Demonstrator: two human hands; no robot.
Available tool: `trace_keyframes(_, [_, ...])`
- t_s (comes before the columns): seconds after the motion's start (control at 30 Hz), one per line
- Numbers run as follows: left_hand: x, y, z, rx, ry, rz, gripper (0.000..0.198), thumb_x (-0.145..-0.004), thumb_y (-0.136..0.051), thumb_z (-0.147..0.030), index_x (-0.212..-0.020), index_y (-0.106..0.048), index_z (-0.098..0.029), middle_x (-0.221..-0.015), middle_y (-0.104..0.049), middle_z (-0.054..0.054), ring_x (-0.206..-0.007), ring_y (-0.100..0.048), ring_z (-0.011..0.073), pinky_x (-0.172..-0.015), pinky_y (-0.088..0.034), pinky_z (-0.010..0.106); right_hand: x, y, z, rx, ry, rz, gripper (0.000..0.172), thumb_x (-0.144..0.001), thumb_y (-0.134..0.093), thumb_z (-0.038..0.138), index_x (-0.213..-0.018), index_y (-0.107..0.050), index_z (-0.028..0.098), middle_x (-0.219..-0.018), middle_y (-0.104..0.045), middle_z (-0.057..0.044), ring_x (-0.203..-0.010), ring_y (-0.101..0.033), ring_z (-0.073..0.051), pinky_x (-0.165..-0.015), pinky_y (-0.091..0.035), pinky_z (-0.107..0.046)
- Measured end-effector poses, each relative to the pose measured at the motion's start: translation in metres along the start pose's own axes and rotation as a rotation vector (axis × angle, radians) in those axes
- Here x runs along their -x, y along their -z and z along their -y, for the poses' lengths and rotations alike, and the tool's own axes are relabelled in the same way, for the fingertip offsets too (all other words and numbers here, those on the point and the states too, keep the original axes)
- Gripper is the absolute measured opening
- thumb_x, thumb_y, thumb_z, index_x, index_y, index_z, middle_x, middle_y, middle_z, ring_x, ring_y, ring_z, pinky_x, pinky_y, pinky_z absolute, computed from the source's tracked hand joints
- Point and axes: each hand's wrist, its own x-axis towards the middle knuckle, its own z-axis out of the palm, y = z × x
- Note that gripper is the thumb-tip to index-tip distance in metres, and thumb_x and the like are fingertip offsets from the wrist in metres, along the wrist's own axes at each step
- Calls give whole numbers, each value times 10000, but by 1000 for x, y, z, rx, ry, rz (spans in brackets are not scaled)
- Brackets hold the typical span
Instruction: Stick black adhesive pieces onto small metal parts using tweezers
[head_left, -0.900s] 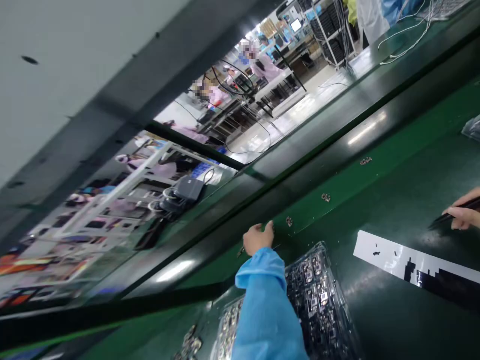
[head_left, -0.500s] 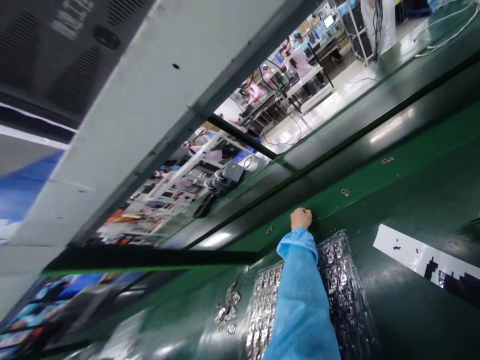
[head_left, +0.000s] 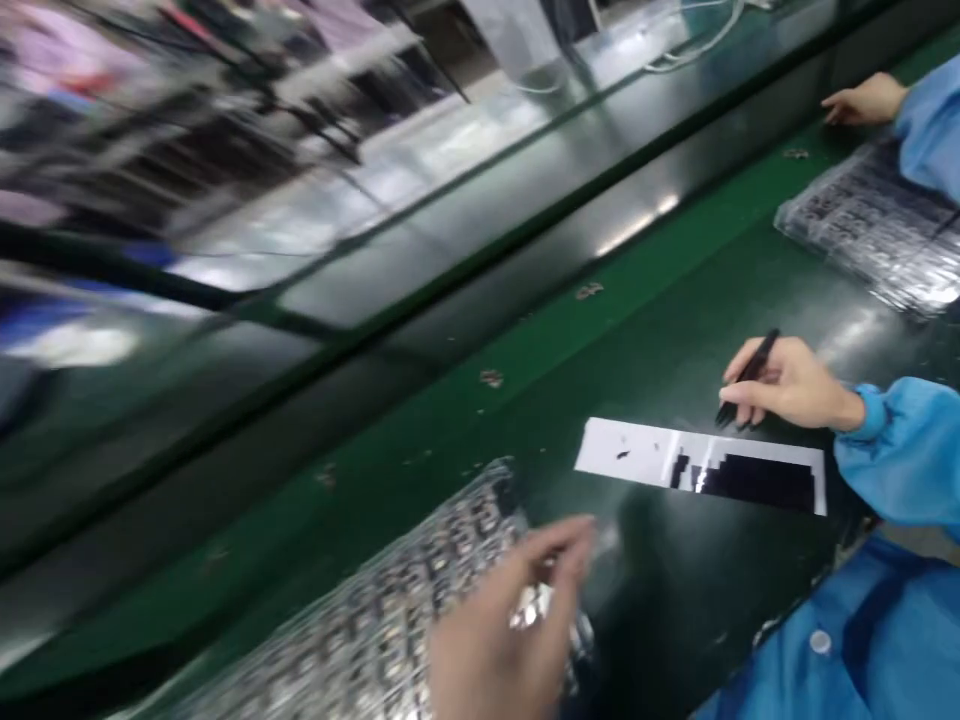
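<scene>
My left hand (head_left: 502, 630) is blurred by motion over a clear plastic tray (head_left: 420, 590) filled with small metallic parts. Its thumb and forefinger come together at the tips; a shiny patch shows between the fingers, but whether they hold it I cannot make out. Black tweezers (head_left: 759, 362) are gripped in my right hand (head_left: 795, 385), their tips pointing down near the upper edge of a white strip (head_left: 637, 450). Many black pieces (head_left: 765, 478) cover the strip's right part, and a few tiny dark bits lie on its left part.
A green belt (head_left: 420, 440) runs diagonally behind the work surface, with small metal parts (head_left: 491, 378) spaced along it. At upper right another person's hand (head_left: 866, 100) reaches over the belt beside a second plastic tray (head_left: 862, 220). A metal rail (head_left: 525, 260) borders the belt.
My left hand has come back from the belt to above the tray. The view has swung right, bringing my right hand with the tweezers and another person's hand into sight.
</scene>
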Motion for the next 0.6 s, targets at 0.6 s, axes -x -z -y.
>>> trace_keyframes(0.6, [46, -116, 14, -845, -767, 348, 157, -831, -503, -66, -895, -583, -185, -1254, -596, 89, -738, -545, 199, -520, -468, 290, 4, -10, -36, 178, -30, 113, 215, -677, -708, 262, -662, -533, 139, -530, -563, 21, -484, -607, -126, -444, -453, -214])
